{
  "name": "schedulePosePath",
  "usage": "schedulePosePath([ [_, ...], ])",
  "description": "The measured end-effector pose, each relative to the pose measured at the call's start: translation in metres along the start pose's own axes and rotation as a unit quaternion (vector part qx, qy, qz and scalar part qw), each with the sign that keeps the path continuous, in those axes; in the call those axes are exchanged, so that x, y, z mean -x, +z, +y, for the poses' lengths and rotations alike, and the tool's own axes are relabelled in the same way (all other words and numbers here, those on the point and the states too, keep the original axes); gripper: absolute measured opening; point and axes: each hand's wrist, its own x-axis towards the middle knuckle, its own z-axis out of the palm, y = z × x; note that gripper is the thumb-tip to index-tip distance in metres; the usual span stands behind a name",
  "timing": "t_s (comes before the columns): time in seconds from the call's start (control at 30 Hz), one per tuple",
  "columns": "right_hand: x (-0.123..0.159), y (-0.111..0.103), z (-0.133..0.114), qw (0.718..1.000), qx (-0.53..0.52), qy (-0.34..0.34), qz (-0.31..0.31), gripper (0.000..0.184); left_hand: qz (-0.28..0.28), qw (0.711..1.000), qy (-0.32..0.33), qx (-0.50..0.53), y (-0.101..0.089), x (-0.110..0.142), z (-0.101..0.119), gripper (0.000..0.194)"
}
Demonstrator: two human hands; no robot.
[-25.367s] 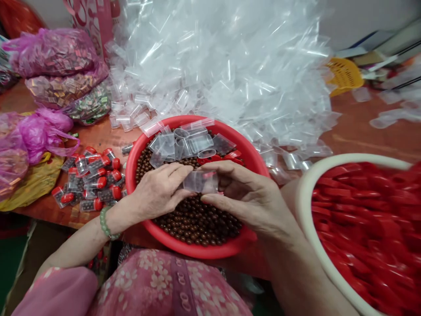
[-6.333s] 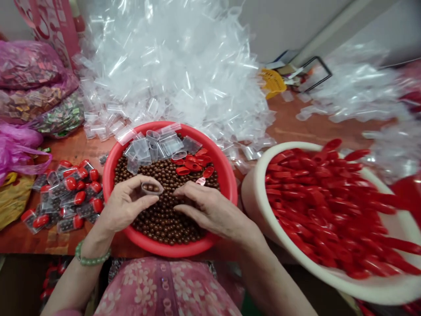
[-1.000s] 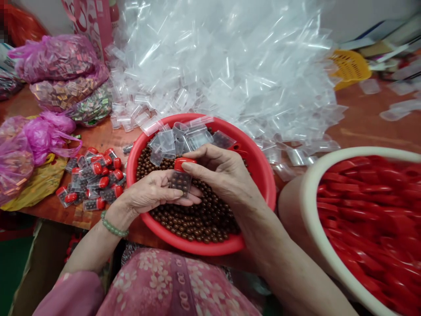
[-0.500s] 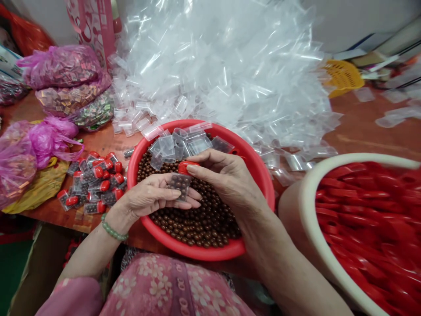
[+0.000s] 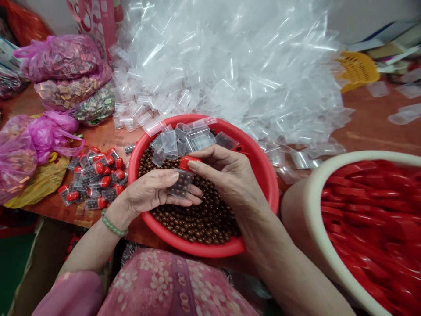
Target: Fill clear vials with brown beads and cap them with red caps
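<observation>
Over the red basin of brown beads, both hands grip one small clear box filled with beads. My left hand cradles the box from below, fingers curled round it. My right hand presses a red cap onto its top with thumb and forefinger. Several empty clear boxes lie on the beads at the basin's far side.
A pile of capped, filled boxes lies left of the basin. A big heap of empty clear boxes fills the back. A white basin of red caps stands at right. Pink bags and a yellow basket sit at the table's far edges.
The hands keep hold of the same filled box; the right thumb and forefinger have pressed the red cap down a little further. The view has shifted slightly.
</observation>
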Motion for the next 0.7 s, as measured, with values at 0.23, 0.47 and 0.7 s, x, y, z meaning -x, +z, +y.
schedulePosePath([
  [0.23,-0.002,0.007,0.001,1.0,-0.015,0.004,-0.013,0.022,0.024,0.999,-0.001,-0.025,0.002,-0.001,-0.002,0.035],
  [0.47,-0.004,0.006,0.003,1.0,0.0,-0.016,-0.015,0.02,0.056,0.997,0.038,-0.035,0.003,0.002,-0.006,0.033],
  [0.7,-0.003,0.009,0.006,1.0,-0.014,-0.008,0.015,0.02,0.067,0.985,0.1,-0.121,-0.002,-0.001,-0.012,0.033],
])
